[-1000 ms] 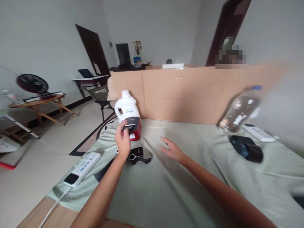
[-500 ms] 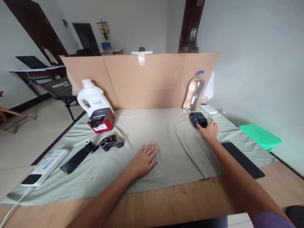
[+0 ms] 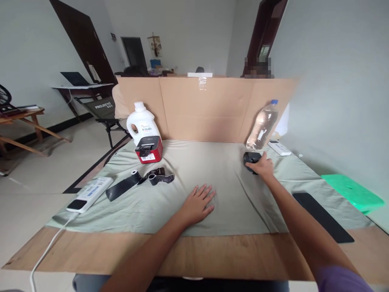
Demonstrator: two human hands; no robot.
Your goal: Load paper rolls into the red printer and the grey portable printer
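Observation:
My left hand (image 3: 198, 205) lies flat on the grey-green cloth (image 3: 209, 162), fingers spread, holding nothing. My right hand (image 3: 263, 166) reaches forward to a small black boxy device (image 3: 251, 157), which looks like a portable printer. Thumb and fingers curve over it and cover much of its near side. Just behind the device, a clear bottle with a blue cap (image 3: 263, 125) leans against the cardboard. To the left, a red and black label printer (image 3: 151, 151) has a piece of black film at its front. Black film rolls (image 3: 161, 177) lie partly unwound near it.
A cardboard panel (image 3: 206, 109) stands along the back. At the left are a white jug (image 3: 146, 123) and a corded power strip (image 3: 90, 194). At the right are a second white strip (image 3: 279, 148), a flat black panel (image 3: 322, 217) and a green stool (image 3: 354, 190) beside the table.
The camera view has turned left, so most things appear further right. My right hand has closed further over the black device, which now appears turned. My left hand stays flat on the cloth.

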